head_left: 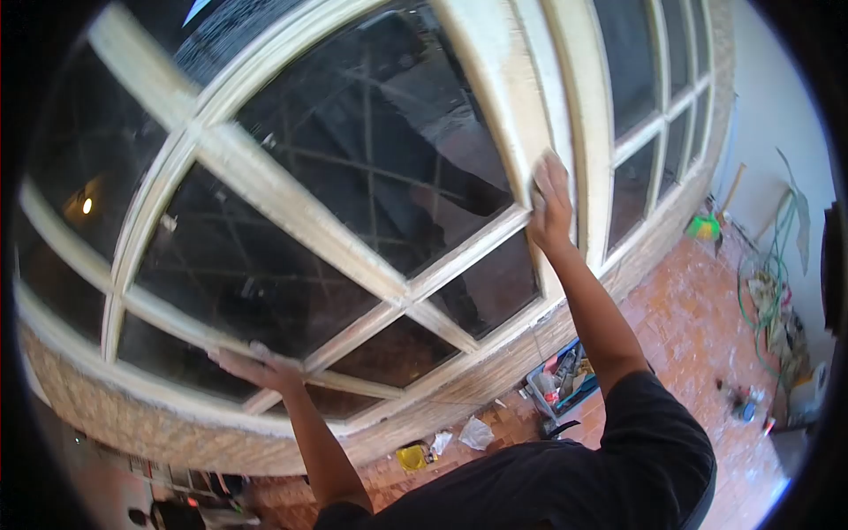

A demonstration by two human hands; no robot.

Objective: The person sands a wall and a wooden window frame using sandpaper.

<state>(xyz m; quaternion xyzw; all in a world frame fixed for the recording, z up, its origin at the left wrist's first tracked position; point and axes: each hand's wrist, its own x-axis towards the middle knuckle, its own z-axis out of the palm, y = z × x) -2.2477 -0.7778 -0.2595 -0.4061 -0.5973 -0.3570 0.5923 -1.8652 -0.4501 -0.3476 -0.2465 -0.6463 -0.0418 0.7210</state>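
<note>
A cream-painted window frame (305, 212) with dark glass panes (252, 247) fills most of the head view. Low on the left, my left hand (261, 367) lies against a crossbar and the glass, its fingers stretched out and apart. My right hand (551, 201) rests higher up on the wide upright (505, 84) at the window's side, fingers extended upward along the wood. Both hands look dusty. Anything under my right palm is hidden. The paint on the bars looks patchy and worn.
A stone-textured sill (442, 397) runs below the window. On the tiled floor (658, 353) are a bin of tools (563, 380), a yellow object (412, 456) and crumpled plastic (477, 434). A green broom (705, 226) and a green hose (745, 305) are at the right wall.
</note>
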